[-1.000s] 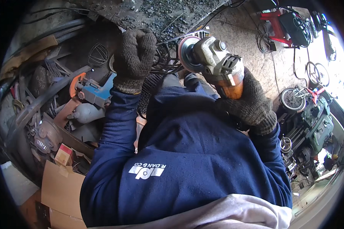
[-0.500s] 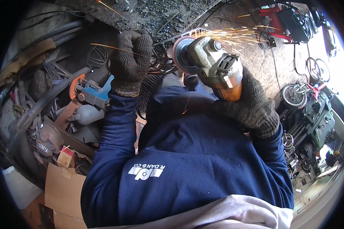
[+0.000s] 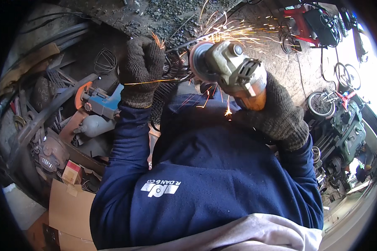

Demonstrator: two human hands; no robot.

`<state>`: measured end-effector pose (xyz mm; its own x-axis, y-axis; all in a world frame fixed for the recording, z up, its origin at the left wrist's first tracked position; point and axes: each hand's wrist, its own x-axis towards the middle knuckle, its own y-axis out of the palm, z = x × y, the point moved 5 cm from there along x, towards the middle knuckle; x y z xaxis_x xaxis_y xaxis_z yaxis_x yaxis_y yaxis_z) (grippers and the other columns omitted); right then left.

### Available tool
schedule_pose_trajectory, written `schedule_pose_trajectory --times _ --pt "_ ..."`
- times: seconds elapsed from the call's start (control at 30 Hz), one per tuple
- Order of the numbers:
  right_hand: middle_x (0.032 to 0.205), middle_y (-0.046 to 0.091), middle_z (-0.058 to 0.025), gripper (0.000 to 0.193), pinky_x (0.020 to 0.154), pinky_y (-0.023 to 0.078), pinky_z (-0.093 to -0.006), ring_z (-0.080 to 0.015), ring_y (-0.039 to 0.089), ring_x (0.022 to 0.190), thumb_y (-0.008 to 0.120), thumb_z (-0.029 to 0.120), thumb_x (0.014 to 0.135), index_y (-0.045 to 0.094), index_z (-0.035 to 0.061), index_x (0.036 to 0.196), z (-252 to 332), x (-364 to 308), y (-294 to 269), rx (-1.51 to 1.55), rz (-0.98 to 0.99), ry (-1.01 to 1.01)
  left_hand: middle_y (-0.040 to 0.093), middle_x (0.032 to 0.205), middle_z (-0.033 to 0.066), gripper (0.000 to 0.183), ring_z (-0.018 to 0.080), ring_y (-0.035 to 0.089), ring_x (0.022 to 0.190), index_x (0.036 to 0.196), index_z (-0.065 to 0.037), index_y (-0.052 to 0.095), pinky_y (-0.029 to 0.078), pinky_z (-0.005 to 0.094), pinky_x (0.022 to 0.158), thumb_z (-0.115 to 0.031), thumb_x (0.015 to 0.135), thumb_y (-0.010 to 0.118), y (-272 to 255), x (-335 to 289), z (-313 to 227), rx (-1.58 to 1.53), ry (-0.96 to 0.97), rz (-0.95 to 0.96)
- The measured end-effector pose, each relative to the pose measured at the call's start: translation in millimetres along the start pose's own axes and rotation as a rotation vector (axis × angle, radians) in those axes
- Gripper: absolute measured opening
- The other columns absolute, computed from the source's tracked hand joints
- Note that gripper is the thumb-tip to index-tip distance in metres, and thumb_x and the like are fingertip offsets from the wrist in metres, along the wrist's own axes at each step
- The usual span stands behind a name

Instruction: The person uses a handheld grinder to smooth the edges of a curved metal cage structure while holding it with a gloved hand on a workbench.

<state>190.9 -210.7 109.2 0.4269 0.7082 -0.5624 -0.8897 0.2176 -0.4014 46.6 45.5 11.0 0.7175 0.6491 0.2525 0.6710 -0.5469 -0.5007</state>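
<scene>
My right hand [image 3: 280,115], in a dark knitted glove, grips an angle grinder [image 3: 234,69] by its orange-and-grey body. The grinder's round disc [image 3: 199,60] points left and meets a thin metal rod [image 3: 182,45]. Bright sparks [image 3: 243,35] spray from the contact toward the right, and a few fall over my lap. My left hand [image 3: 142,60], gloved alike, is closed in a fist to the left of the disc. The rod runs out from beside this fist; its held end is hidden in the glove.
A worktop littered with dark grit [image 3: 155,19] lies ahead. Scrap metal, a blue tool [image 3: 105,101] and a cardboard box [image 3: 71,209] crowd the left. On the right are a red stand [image 3: 298,25], a small bicycle [image 3: 322,104] and a green machine [image 3: 351,131].
The sparks have spread, with several now dropping over my lap and some near my left glove. My left fist has shifted very slightly; the grinder is nearly in the same place.
</scene>
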Motion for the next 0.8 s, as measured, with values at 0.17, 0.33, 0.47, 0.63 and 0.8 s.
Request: schedule_pose_trajectory --times 0.17,0.33,0.47,0.63,0.8 --pt "0.137 0.057 -0.0149 0.095 0.106 0.047 -0.0413 -0.0252 0.056 0.127 0.094 0.018 0.07 0.04 0.0013 0.147 6 3 1 0.13 0.016 0.06 0.065 0.081 0.01 0.02 0.0204 0.063 0.072 0.098 -0.003 0.063 0.052 0.0343 0.069 -0.018 0.093 0.075 2 1 -3 0.064 0.138 -0.062" --pt "0.135 0.059 -0.016 0.096 0.106 0.048 -0.0415 -0.0276 0.058 0.126 0.093 0.02 0.068 0.041 0.0019 0.146 2 2 2 0.023 0.022 0.011 0.068 0.082 0.0086 0.019 0.0241 0.068 0.071 0.093 -0.005 0.064 0.054 0.0351 0.066 -0.02 0.092 0.075 -1 6 -15 0.138 0.193 -0.074" --pt "0.13 0.062 -0.018 0.096 0.103 0.05 -0.0415 -0.0326 0.061 0.122 0.092 0.024 0.066 0.042 0.0043 0.145 8 4 3 -0.041 -0.031 -0.035 0.068 0.082 0.0087 0.017 0.024 0.068 0.072 0.093 -0.005 0.064 0.054 0.035 0.067 -0.018 0.092 0.074 -1 5 -17 0.183 0.111 -0.047" --pt "0.131 0.062 -0.0187 0.095 0.103 0.051 -0.0422 -0.0347 0.061 0.123 0.091 0.024 0.066 0.042 0.0059 0.146 9 3 5 -0.07 -0.003 -0.005 0.067 0.083 0.0102 0.018 0.0247 0.068 0.072 0.096 -0.005 0.063 0.054 0.0355 0.067 -0.018 0.092 0.074 -1 3 -11 0.146 0.143 -0.048" --pt "0.136 0.058 -0.0156 0.095 0.107 0.046 -0.0408 -0.0263 0.056 0.127 0.091 0.014 0.069 0.04 0.0008 0.148 23 -1 5 -0.152 0.028 0.019 0.069 0.087 0.0115 0.02 0.0237 0.068 0.074 0.098 -0.005 0.063 0.054 0.0364 0.069 -0.022 0.094 0.074 2 2 -9 0.06 0.056 -0.03"
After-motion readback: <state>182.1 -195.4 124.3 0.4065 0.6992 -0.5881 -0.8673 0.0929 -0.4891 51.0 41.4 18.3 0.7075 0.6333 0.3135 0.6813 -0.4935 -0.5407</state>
